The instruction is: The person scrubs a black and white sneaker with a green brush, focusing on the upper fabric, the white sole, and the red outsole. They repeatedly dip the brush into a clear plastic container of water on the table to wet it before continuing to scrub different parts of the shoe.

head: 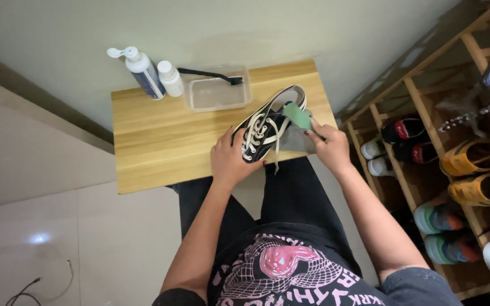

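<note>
A black canvas sneaker (267,126) with white laces and a white sole lies on a small wooden table (160,136). My left hand (229,158) grips the sneaker at its near end. My right hand (329,144) holds a green and grey cloth (298,116) against the shoe's side near the toe.
At the table's far edge stand a blue pump bottle (144,73), a small white bottle (170,79) and a clear plastic tub (215,90) with a black brush (211,74) across it. A wooden shoe rack (426,113) full of shoes stands on the right. Cables (35,286) lie on the floor at lower left.
</note>
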